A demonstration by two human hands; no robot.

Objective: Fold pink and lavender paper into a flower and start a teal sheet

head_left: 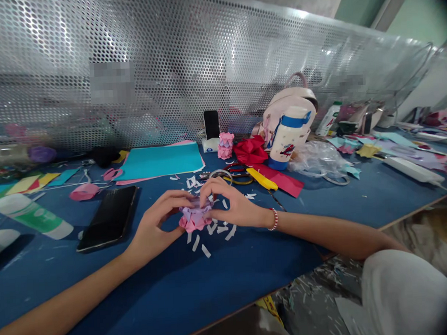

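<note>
A small folded paper piece [194,219], pink below and lilac above, is held between both hands over the blue table. My left hand [157,224] grips its left side, thumb low and fingers behind the top. From the right, my right hand [232,204] pinches the lilac upper part, with the thumb at its side and the fingers curled over. White paper strips [206,250] lie scattered around and below it. Behind stands a similar pink and lilac folded paper piece [226,145].
A black phone [109,217] and a green-white tube [32,216] lie left. Teal sheets [160,160] are behind. A yellow cutter [261,178], red paper [283,178], a bottle [288,139], a backpack [273,108] and a plastic bag [315,158] stand or lie to the right.
</note>
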